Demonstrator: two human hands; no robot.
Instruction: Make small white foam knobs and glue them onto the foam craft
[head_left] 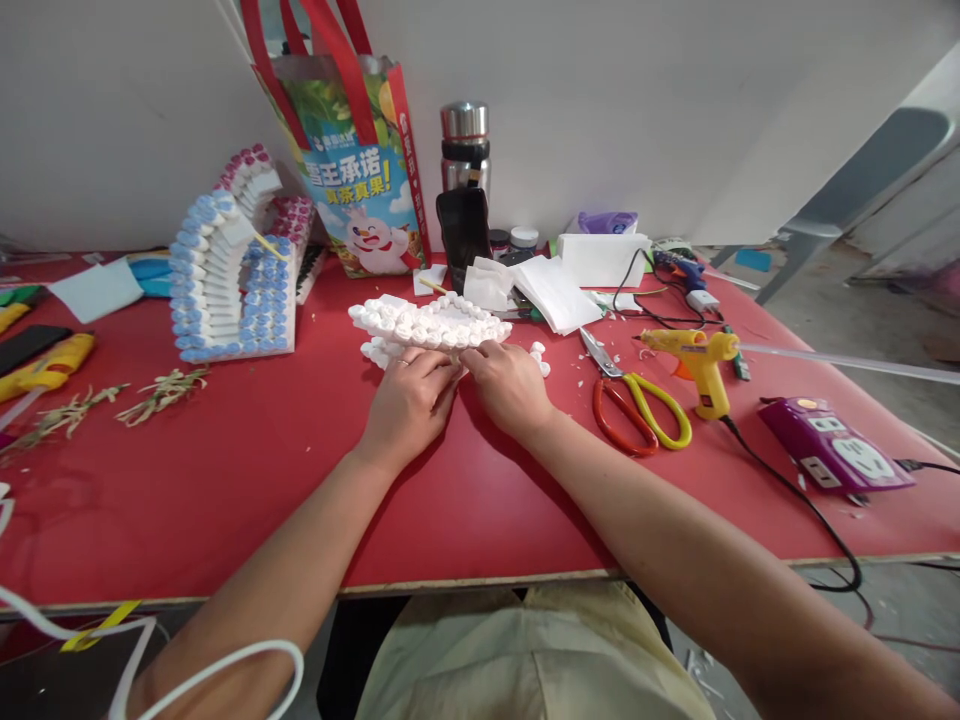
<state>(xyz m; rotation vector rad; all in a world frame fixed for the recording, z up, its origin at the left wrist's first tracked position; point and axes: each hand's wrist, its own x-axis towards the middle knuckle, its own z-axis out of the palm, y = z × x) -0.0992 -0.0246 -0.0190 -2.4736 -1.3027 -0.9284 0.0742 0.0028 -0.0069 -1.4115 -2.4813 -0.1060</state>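
Note:
A white craft piece (427,325), covered in rows of small rounded white knobs, is in front of me near the middle of the table. My left hand (416,395) has its fingers curled on the near edge of the piece, left of centre. Close beside it, my right hand (510,385) grips the same edge, fingers bent inward. The fingertips of both are partly hidden. A few white knobs (540,358) show just beyond my right hand. Scissors (634,400) with one red and one yellow handle lie to the right, blades part open.
A yellow glue gun (697,365) stands right of the scissors, near a purple power socket (836,445). A blue-and-white craft piece (232,280) stands left. Behind are a shopping bag (360,170), a phone (463,232), a steel flask (465,125) and white sheets (555,292).

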